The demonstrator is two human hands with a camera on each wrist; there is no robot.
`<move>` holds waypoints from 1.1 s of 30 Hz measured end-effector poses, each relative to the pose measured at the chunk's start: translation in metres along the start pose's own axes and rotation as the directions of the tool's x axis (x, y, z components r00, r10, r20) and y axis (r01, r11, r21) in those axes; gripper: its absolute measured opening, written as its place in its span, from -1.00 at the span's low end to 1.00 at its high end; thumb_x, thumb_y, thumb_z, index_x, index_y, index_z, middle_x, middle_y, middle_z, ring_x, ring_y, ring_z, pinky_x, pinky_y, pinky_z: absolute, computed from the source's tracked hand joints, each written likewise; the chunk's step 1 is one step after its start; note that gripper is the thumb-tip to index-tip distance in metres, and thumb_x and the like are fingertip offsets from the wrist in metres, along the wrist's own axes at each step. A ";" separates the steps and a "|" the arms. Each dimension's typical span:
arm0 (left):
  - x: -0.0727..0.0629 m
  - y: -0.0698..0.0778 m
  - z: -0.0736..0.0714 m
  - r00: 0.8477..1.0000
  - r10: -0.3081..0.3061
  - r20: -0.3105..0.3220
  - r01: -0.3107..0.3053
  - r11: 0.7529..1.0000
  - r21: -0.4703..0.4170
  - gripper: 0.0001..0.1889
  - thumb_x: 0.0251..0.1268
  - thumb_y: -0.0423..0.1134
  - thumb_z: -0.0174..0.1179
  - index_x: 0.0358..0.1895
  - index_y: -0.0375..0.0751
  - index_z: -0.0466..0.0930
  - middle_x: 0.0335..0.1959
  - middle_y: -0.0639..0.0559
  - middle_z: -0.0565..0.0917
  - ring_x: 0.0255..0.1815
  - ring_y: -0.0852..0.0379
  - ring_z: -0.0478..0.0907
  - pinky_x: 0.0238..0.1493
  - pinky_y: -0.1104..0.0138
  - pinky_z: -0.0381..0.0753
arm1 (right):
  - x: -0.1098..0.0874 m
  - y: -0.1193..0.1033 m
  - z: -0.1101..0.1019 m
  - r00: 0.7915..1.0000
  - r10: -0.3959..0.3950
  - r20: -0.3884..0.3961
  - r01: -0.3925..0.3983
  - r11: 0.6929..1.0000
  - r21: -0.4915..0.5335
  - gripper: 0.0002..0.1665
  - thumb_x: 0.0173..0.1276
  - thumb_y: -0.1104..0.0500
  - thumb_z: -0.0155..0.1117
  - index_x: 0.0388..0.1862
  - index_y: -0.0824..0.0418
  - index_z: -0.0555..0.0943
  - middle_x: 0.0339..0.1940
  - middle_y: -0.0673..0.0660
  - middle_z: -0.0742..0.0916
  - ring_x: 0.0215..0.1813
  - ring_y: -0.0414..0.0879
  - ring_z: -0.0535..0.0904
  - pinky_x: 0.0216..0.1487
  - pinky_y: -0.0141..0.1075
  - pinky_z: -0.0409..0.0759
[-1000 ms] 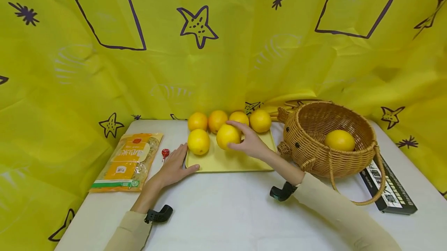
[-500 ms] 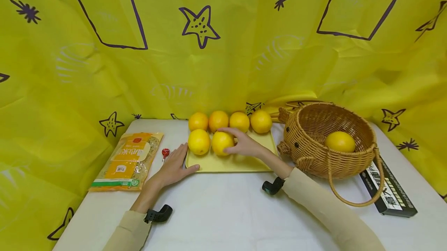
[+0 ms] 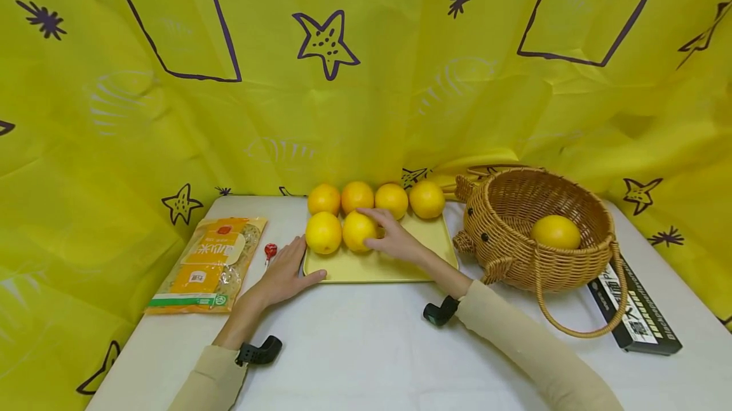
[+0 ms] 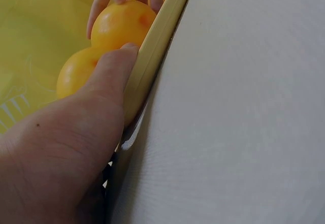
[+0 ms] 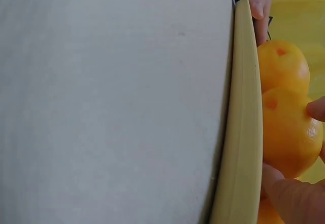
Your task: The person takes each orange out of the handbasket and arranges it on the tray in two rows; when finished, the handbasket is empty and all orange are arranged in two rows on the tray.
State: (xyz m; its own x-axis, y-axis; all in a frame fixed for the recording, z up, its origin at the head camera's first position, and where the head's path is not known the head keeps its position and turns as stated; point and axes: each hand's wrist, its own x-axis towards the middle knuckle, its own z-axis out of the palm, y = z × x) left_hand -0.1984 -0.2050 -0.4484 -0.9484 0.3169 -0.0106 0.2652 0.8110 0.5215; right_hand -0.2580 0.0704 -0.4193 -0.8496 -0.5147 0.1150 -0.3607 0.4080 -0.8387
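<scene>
On a pale yellow tray (image 3: 400,268) several oranges stand in a back row, with two more in front. My right hand (image 3: 397,239) grips the right one of the front pair, an orange (image 3: 357,232), between thumb and fingers. That fruit touches its neighbour, the front-left orange (image 3: 323,233); the right wrist view shows the held orange (image 5: 289,132) close behind the tray's rim. My left hand (image 3: 286,274) rests along the tray's left edge, fingers straight and thumb over the front corner. In the left wrist view, its thumb (image 4: 109,71) lies by the rim.
A pig-shaped wicker basket (image 3: 515,265) at the right holds one orange (image 3: 556,232); its handle hangs forward. A black box (image 3: 635,316) lies partly under it. At the left are a snack packet (image 3: 206,265) and a red lollipop (image 3: 271,250). A yellow curtain (image 3: 366,112) hangs behind.
My right hand has moved left with the orange and set it down on the tray beside the front-left orange, which has shifted slightly left. The left hand has stayed in place.
</scene>
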 end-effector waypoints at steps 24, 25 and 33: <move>0.000 0.000 0.001 1.000 0.018 -0.016 -0.018 1.000 -0.005 0.07 0.24 0.26 0.16 0.55 -0.35 -0.18 0.57 -0.34 -0.07 0.59 -0.29 -0.13 0.54 -0.18 -0.10 | 0.000 -0.009 0.008 0.991 0.132 0.018 -0.132 0.991 -0.006 -0.20 0.36 0.09 0.05 0.56 -0.13 0.09 0.50 0.25 0.18 0.45 0.14 0.21 0.45 0.14 0.19; 0.000 -0.001 0.001 1.000 0.019 -0.016 -0.019 1.000 -0.004 0.06 0.24 0.26 0.16 0.55 -0.35 -0.17 0.57 -0.35 -0.07 0.59 -0.29 -0.13 0.54 -0.19 -0.10 | -0.001 -0.009 0.008 0.991 0.130 0.021 -0.130 0.991 -0.007 -0.20 0.37 0.08 0.05 0.57 -0.12 0.08 0.51 0.24 0.18 0.46 0.14 0.20 0.46 0.15 0.18; -0.001 0.001 0.000 1.000 0.008 0.018 -0.009 1.000 0.021 0.07 0.28 0.27 0.10 0.53 -0.43 -0.20 0.56 -0.40 -0.12 0.59 -0.31 -0.17 0.55 -0.18 -0.14 | -0.004 -0.006 0.006 0.991 0.132 0.032 -0.132 0.991 0.003 -0.20 0.43 0.06 0.05 0.58 -0.10 0.03 0.58 0.20 0.12 0.55 0.08 0.11 0.52 0.10 0.13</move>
State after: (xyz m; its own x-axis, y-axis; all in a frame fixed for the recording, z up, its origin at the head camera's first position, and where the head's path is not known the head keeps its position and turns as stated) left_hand -0.1970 -0.2048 -0.4477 -0.9428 0.3326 -0.0221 0.2768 0.8183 0.5037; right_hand -0.2498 0.0660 -0.4175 -0.8771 -0.4801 -0.0140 -0.2438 0.4703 -0.8482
